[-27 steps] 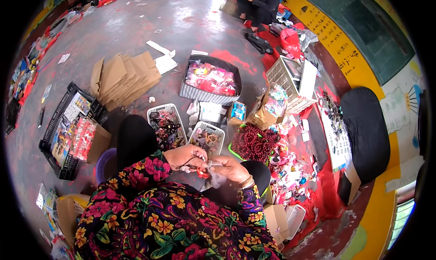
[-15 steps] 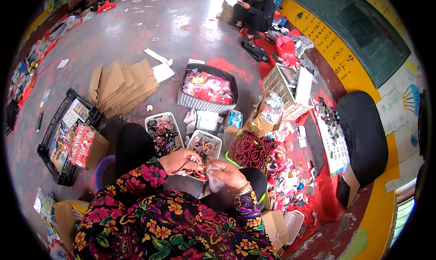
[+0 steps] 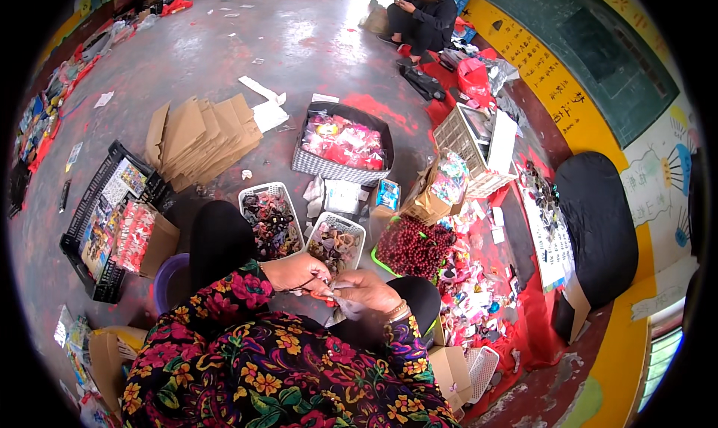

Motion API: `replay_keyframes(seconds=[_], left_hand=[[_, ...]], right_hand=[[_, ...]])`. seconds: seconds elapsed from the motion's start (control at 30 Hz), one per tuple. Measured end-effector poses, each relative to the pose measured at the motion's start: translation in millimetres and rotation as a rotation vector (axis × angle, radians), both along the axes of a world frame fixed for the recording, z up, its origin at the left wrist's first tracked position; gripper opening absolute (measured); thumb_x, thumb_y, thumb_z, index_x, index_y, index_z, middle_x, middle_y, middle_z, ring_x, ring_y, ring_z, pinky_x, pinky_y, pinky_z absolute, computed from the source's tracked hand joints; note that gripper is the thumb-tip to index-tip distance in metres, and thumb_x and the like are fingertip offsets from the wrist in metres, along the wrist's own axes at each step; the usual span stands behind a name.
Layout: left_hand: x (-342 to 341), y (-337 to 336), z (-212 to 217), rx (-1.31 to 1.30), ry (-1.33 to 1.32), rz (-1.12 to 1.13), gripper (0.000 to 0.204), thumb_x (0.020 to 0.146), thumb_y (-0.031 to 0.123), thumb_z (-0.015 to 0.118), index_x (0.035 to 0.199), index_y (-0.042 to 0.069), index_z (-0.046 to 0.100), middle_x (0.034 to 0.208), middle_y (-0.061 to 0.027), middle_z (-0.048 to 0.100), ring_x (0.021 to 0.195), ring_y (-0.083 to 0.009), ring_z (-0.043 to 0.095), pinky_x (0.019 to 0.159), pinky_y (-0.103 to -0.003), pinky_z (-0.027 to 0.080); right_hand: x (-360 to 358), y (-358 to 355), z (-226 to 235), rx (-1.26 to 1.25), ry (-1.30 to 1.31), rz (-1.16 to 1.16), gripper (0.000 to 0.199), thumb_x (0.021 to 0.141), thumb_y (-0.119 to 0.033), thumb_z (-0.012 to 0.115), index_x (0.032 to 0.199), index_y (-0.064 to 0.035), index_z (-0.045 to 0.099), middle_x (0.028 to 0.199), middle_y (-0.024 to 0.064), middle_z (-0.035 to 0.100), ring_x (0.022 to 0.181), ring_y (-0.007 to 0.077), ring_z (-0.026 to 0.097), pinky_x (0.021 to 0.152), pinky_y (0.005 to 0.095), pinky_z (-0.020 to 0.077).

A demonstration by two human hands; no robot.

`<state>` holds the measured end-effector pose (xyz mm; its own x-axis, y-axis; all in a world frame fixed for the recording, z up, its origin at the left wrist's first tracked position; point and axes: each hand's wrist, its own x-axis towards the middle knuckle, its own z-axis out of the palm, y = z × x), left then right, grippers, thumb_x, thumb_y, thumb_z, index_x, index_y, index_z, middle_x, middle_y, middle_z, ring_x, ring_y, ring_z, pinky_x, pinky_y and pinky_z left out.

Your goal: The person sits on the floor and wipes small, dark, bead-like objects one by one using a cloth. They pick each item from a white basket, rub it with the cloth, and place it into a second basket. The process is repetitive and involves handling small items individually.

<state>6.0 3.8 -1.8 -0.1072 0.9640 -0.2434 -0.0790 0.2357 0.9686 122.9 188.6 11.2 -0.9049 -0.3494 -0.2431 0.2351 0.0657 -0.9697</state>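
My left hand and my right hand meet in front of my lap, fingertips together on a small orange-red piece. A thin clear wrapper seems pinched under my right fingers. Just beyond the hands stand two white baskets of small hair accessories, one to the left and one to the right. A heap of dark red beads lies to the right of them. My sleeves are dark with bright flowers.
A grey checked basket of red packets, flattened cardboard boxes, a black crate of packets, a purple tub and a white wire basket ring me on the concrete floor. Another person sits far ahead.
My hands stay joined on the small piece, shifting slightly. The view has tilted a little, so the floor items sit marginally lower.
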Motion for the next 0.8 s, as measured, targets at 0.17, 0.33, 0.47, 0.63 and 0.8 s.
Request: replay_keyframes(seconds=[0.17,0.33,0.47,0.63,0.8], left_hand=[[2.5,-1.7,-3.2,0.018,-0.173,0.028,0.013,0.08,0.01,0.061,0.087,0.0,0.056,0.069,0.0007,0.056,0.061,-0.005,0.051,0.054,-0.019,0.039],[5.2,-0.9,0.9,0.067,-0.305,0.086,0.013,0.081,0.008,0.059,0.089,0.0,0.054,0.07,0.0,0.055,0.062,-0.0057,0.05,0.057,-0.019,0.04],[3.0,-8.0,7.9,0.081,-0.611,0.142,0.013,0.079,0.009,0.061,0.086,0.001,0.055,0.071,-0.0026,0.055,0.056,-0.0071,0.051,0.047,-0.018,0.039],[2.1,-6.3,-1.2,0.207,-0.657,0.177,0.014,0.078,0.01,0.063,0.085,0.001,0.055,0.07,-0.0031,0.055,0.052,-0.007,0.05,0.043,-0.018,0.037],[1.3,2.8,-0.6,0.002,-0.332,0.124,0.014,0.08,0.013,0.061,0.087,0.002,0.056,0.072,-0.0022,0.057,0.054,-0.0048,0.048,0.044,-0.018,0.033]], right_hand=[[-0.3,1.8,-2.4,0.052,0.016,0.03,0.021,0.082,-0.007,0.059,0.1,0.0021,0.057,0.086,-0.0009,0.057,0.08,0.0052,0.048,0.07,0.0204,0.0399],[1.7,1.2,-4.5,-0.093,-0.03,-0.004,0.016,0.08,-0.006,0.059,0.095,0.0011,0.057,0.083,-0.0016,0.055,0.077,0.0055,0.048,0.069,0.0206,0.0391],[2.2,-0.7,1.1,-0.088,0.023,-0.024,0.008,0.08,-0.007,0.058,0.085,-0.001,0.056,0.076,-0.0033,0.049,0.071,0.0049,0.044,0.064,0.0203,0.0369],[6.4,0.9,8.5,-0.182,-0.011,-0.11,0.011,0.084,-0.011,0.055,0.089,-0.0003,0.056,0.078,-0.003,0.051,0.074,0.0053,0.046,0.067,0.0208,0.0382],[3.5,1.1,4.0,-0.171,-0.033,-0.183,0.014,0.087,-0.015,0.053,0.088,-0.0006,0.056,0.077,-0.0039,0.051,0.073,0.0052,0.045,0.066,0.0207,0.0378]])
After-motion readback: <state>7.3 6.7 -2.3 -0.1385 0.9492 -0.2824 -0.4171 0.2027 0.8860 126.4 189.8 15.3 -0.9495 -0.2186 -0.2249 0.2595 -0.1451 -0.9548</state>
